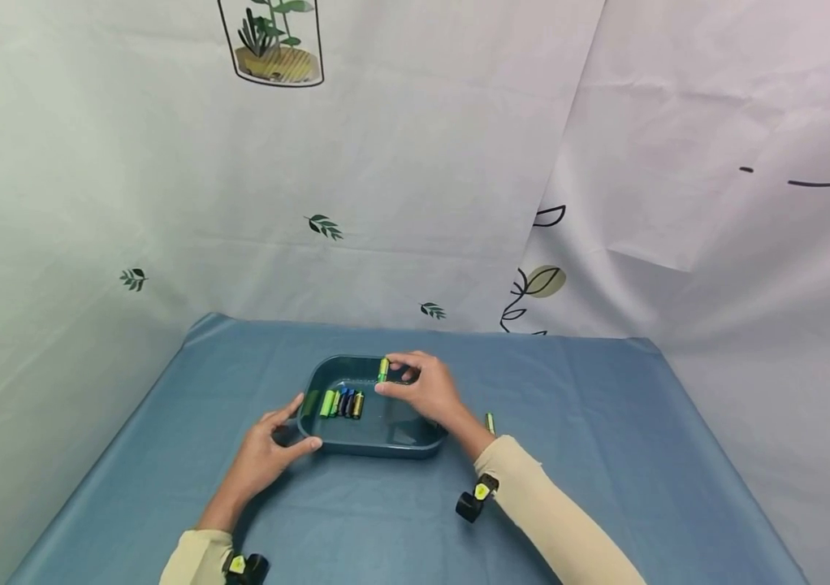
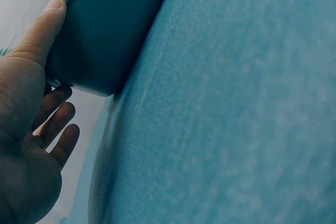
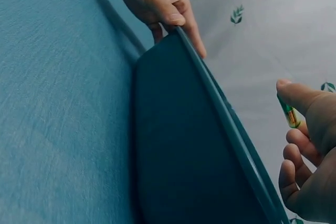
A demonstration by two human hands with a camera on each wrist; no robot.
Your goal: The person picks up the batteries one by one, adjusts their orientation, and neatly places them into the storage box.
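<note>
Battery (image 1: 383, 370) is pinched in right hand (image 1: 430, 390), thumb against fingertips, over the tray (image 1: 378, 448), whose corner left hand (image 1: 261, 455) touches, thumb and fingers spread, presumably to steady it.

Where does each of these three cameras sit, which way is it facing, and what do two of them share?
Head: on the person's head, facing forward and down at the tray and row of batteries; the left hand, right hand and both sleeves show.
Left wrist: on that wrist, looking at the tray's outer wall; the left hand shows.
Right wrist: on that wrist, looking along the tray's outside; both hands show.
Shared: head and right wrist both see the tray, both hands and the held battery.
</note>
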